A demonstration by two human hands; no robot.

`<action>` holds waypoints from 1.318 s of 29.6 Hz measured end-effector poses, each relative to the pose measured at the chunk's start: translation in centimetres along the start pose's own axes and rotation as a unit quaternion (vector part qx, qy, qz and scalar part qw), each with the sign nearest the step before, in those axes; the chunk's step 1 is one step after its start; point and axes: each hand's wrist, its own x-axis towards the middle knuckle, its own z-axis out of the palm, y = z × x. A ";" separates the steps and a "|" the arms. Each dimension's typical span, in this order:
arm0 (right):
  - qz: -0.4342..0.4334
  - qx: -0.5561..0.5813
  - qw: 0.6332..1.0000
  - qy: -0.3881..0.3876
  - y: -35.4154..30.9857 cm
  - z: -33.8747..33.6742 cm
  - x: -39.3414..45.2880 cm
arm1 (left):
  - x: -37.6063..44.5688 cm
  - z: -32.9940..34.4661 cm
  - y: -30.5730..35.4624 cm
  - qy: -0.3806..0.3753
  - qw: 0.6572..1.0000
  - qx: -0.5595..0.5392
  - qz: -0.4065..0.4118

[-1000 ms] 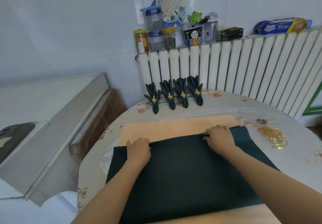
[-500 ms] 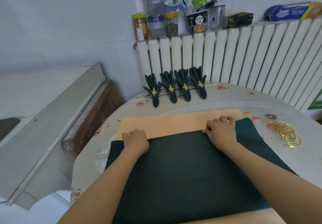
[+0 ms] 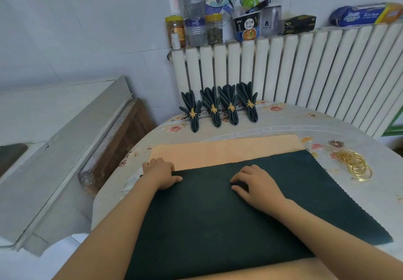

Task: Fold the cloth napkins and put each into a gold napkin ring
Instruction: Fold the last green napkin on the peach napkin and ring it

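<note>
A dark green napkin (image 3: 229, 214) lies spread flat over a peach cloth (image 3: 226, 149) on the table. My left hand (image 3: 161, 174) grips the napkin's far left corner, fingers curled over the edge and thumb on top. My right hand (image 3: 256, 182) sits on the napkin a little inside the far edge, its curled fingers and thumb pinching the fabric. A heap of loose gold napkin rings (image 3: 355, 166) lies to the right of the napkin. Several folded green napkins in gold rings (image 3: 220, 109) stand in a row at the table's far side.
The round table (image 3: 283, 125) has a floral plastic cover. A white radiator (image 3: 305, 72) stands behind it, with jars, bottles, a cup and a packet on top. A grey cabinet (image 3: 54, 138) and a wooden board (image 3: 122, 144) stand to the left of the table.
My right hand has left the napkin's far edge and moved left and nearer, onto the fabric. My left hand stays at the far left corner.
</note>
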 end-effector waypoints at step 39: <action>0.246 0.251 0.936 0.013 -9.9 -1.5 -10.4 | -17.9 7.5 4.4 0.080 0.988 -0.104 0.085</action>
